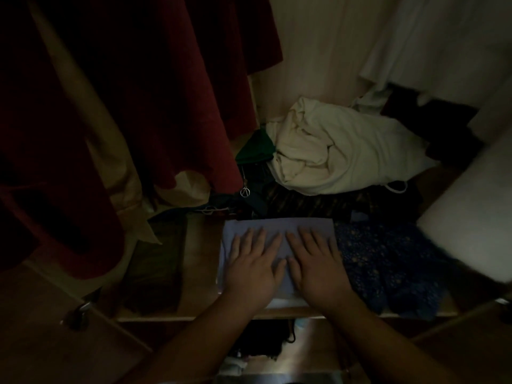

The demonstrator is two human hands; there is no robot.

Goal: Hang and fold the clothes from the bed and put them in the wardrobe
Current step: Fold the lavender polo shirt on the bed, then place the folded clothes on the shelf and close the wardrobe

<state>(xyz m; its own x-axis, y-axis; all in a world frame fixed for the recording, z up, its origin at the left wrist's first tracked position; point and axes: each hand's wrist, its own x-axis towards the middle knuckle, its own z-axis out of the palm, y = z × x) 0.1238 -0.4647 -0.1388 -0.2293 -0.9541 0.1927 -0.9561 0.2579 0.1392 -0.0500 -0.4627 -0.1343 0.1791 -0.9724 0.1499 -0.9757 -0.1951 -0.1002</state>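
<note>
Now both hands, left hand (256, 266) and right hand (315, 268), flat on folded lilac cloth (279, 227).

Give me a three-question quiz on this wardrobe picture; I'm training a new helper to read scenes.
1. True or false: both hands lie flat on the folded lilac cloth.
2. What lies just right of it? A) red coat B) blue patterned cloth C) shoes
3. What colour is the crumpled bundle behind it?

Key: 1 true: left hand and right hand press it, fingers spread. 2 B. 3 cream.
</note>
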